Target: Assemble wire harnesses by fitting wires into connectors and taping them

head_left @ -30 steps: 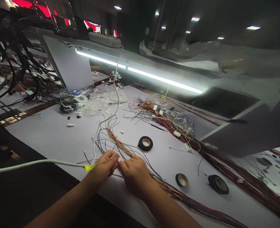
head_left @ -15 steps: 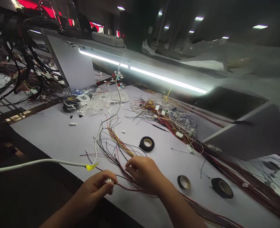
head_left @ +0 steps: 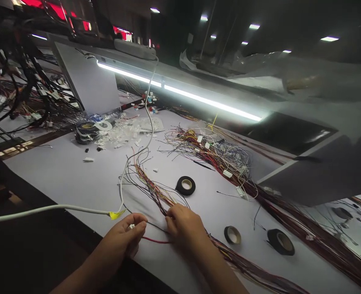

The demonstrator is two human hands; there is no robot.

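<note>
My left hand [head_left: 123, 237] is closed around a small white connector [head_left: 132, 226], mostly covered by its fingers. From those fingers a red wire [head_left: 157, 241] and a dark wire [head_left: 157, 227] run toward my right hand [head_left: 186, 228]. That hand is curled over the wire bundle [head_left: 156, 192], its fingertips pressed on the strands. Beyond it the bundle's loose ends fan out toward the back left. Under my right forearm the rest of the bundle [head_left: 248, 265] continues to the lower right. A roll of black tape [head_left: 186, 185] lies just past my right hand.
Two more tape rolls [head_left: 232, 235] [head_left: 280, 241] lie to the right. Behind them stretches a large wire harness [head_left: 211, 153] with white connectors. A white cable [head_left: 76, 209] with a yellow tag crosses the left side. Clear plastic bags [head_left: 122, 130] sit at the back left, below a lit tube lamp [head_left: 211, 103].
A dark wire now reaches my left fingertips beside the red one. Several loose wires left of the bundle have shifted toward it. Both hands have moved only slightly, and the view has shifted a little.
</note>
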